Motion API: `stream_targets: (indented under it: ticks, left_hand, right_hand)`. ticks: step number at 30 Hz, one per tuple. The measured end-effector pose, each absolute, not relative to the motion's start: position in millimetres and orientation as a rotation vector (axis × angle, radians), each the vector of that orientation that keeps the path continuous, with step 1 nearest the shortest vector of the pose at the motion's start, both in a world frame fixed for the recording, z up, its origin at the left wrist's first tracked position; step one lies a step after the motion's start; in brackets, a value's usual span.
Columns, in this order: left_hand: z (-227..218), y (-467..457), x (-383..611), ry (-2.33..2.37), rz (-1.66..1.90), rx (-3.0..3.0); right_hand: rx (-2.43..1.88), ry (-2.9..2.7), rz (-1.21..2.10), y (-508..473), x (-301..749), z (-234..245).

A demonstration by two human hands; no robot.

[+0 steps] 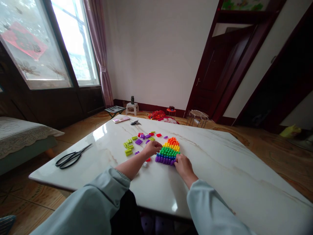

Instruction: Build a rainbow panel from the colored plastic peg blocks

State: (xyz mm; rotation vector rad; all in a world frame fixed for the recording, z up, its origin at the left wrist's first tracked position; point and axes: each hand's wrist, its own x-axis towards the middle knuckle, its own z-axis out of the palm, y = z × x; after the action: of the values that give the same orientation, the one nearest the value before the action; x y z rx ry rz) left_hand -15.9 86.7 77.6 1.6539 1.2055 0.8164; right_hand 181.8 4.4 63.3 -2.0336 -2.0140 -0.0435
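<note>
A rainbow-coloured piece of beadwork (pixel 169 150) lies on the white table, with orange beads at its far end, then yellow, green, blue and a purple row nearest me. My left hand (pixel 153 148) is at its left edge, fingers bent and closed against the green and yellow beads. At the near right corner, my right hand (pixel 184 165) pinches the edge by the purple and blue beads. Its fingertips are partly hidden. Left of the beadwork are scattered loose pieces: yellow-green beads (pixel 128 152), purple beads (pixel 138 141) and red beads (pixel 158 135).
Black-handled scissors (pixel 70 159) lie on the marble-patterned table (pixel 220 163) at the left. Small pliers (pixel 135 123) and a pink phone (pixel 121 119) are near its far edge. Beyond stand a white stool (pixel 132 108) and a wire-legged stool (pixel 197 115).
</note>
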Motion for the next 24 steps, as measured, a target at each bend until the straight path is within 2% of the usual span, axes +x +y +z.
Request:
stream_targets:
  ticks: [16, 24]
  left_hand:
    - [77.4, 87.3, -19.3, 1.249, 0.767, 1.735]
    - [82.9, 93.4, -52.7, 1.658, 0.462, 2.215]
  right_hand:
    - [-2.026, -2.002, -0.004, 10.4, 180.5, 61.3]
    - [-2.069, -1.962, 0.039, 4.9, 178.9, 86.4]
